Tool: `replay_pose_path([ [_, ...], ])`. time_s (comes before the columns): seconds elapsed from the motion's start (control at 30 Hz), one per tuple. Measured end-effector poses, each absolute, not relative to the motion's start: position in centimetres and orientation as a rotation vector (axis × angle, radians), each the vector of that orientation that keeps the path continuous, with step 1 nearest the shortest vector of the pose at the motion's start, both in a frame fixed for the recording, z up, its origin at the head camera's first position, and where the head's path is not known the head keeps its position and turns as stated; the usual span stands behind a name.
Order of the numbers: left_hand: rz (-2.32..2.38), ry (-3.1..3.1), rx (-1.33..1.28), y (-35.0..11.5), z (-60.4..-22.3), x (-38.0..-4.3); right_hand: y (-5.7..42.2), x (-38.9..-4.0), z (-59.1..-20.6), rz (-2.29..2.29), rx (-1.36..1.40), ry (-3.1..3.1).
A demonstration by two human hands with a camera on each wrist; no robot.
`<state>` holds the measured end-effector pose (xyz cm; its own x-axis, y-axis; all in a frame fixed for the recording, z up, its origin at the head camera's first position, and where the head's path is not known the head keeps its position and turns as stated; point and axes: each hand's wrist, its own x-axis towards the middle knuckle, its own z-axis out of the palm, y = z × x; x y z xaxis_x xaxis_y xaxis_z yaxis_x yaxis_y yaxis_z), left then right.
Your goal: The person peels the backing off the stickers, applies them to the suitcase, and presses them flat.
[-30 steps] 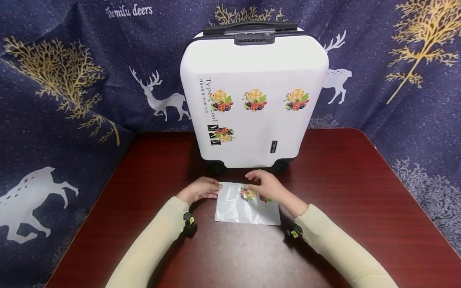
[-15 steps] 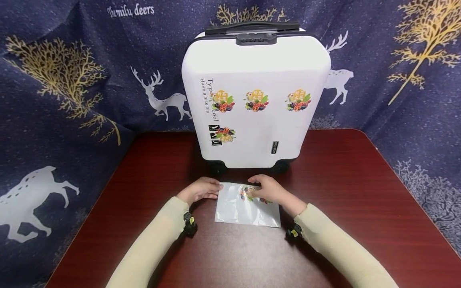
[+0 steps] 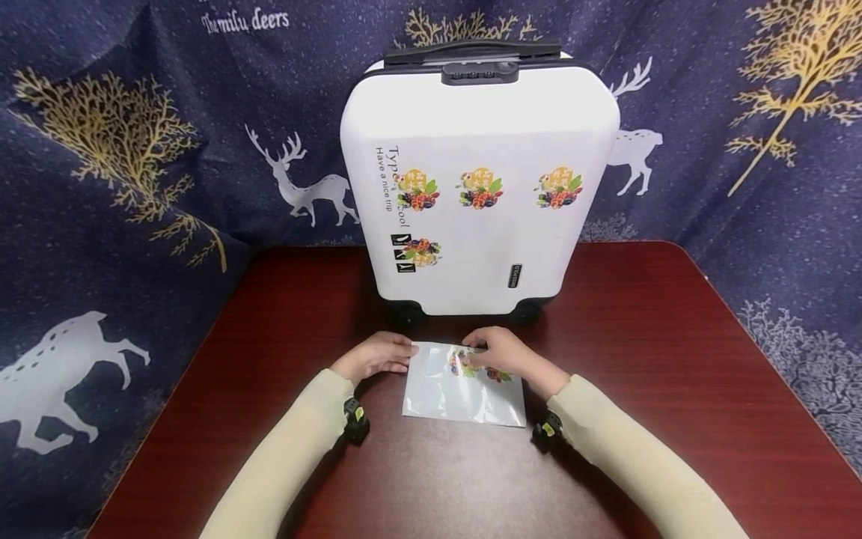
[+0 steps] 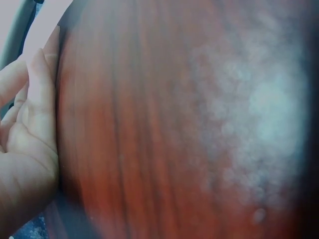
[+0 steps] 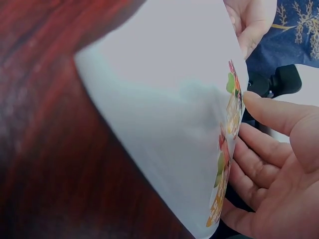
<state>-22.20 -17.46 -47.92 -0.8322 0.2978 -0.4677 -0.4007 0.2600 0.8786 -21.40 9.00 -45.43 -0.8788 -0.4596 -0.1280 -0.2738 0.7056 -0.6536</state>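
Note:
A glossy white sticker sheet point(image 3: 438, 397) lies low over the table in the head view, with two fruit stickers point(image 5: 234, 104) along its far edge. My left hand point(image 3: 377, 353) pinches its far left corner between thumb and fingers; the left wrist view catches the sheet only as a pale strip point(image 4: 47, 25). At the far edge, my right hand point(image 3: 508, 355) has its thumb on the printed side by one sticker and its fingers behind the sheet. Behind both hands stands a white suitcase point(image 3: 471, 254) bearing several similar fruit stickers point(image 3: 480, 189).
The suitcase rests on black wheels point(image 3: 527, 311) on the reddish-brown table point(image 3: 673, 389), close beyond my hands. A dark blue cloth point(image 3: 283, 90) printed with deer and trees hangs behind and at both sides.
My right hand has lowered slightly, bringing its thumb onto the sheet by the sticker. The sheet's near right corner has shifted a little toward me. My left hand keeps its place.

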Motion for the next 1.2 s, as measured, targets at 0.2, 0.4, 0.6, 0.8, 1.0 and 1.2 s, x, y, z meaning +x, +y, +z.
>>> replay_pose_path([
  [0.2,1.610,1.986,-0.083,-17.4,-48.0,-22.1,9.0,-21.5,-45.6,-0.946,-0.569,2.637],
  [0.4,1.612,1.966,-0.064,-17.7,-48.0,-22.1,9.1,-21.3,-45.5,-0.955,-0.556,2.652],
  [0.6,1.624,1.925,-0.046,-17.8,-48.0,-22.2,9.3,-21.4,-45.5,-0.965,-0.588,2.657],
  [0.8,1.614,1.885,-0.022,-17.8,-47.8,-22.5,9.4,-21.5,-45.4,-0.985,-0.614,2.635],
  [1.0,1.576,1.859,-0.031,-17.8,-47.5,-22.9,9.3,-21.5,-45.4,-1.021,-0.616,2.619],
  [1.2,1.525,1.868,-0.036,-17.4,-47.0,-23.3,9.2,-21.4,-45.3,-1.067,-0.638,2.595],
])
